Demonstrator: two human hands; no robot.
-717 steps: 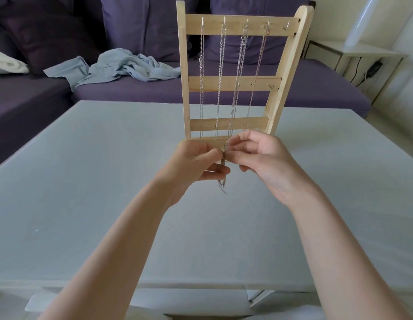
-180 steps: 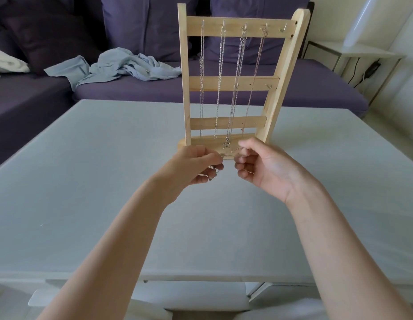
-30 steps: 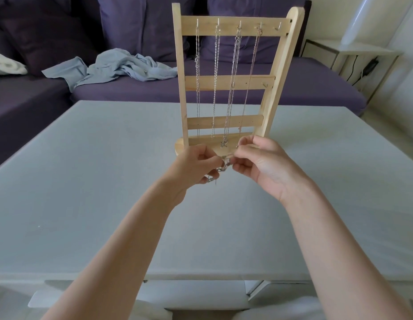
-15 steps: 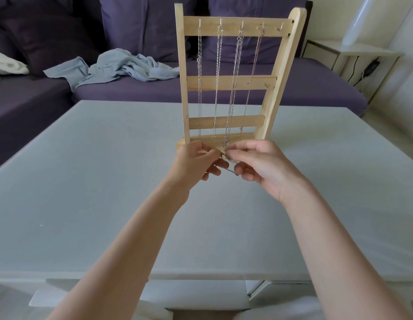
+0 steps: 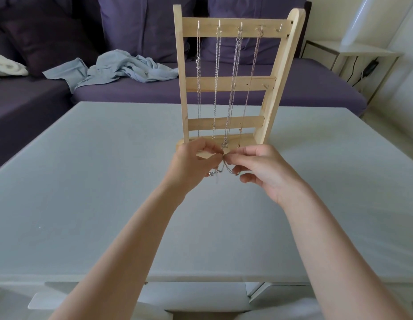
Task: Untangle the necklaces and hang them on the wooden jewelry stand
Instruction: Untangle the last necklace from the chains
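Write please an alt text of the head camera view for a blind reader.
Left hand and right hand pinch a tangled silver chain above a grey table. Behind stands a wooden jewelry stand with four necklaces hanging.

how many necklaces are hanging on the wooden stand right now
4, one on each of the first four top-rail hooks from the left. The fifth hook is bare. Another chain is pinched between both hands.

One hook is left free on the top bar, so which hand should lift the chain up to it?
Probably the right hand: the free hook sits at the stand's right end, on its side. Both hands pinch the chain; the left hand would cross the hung necklaces.
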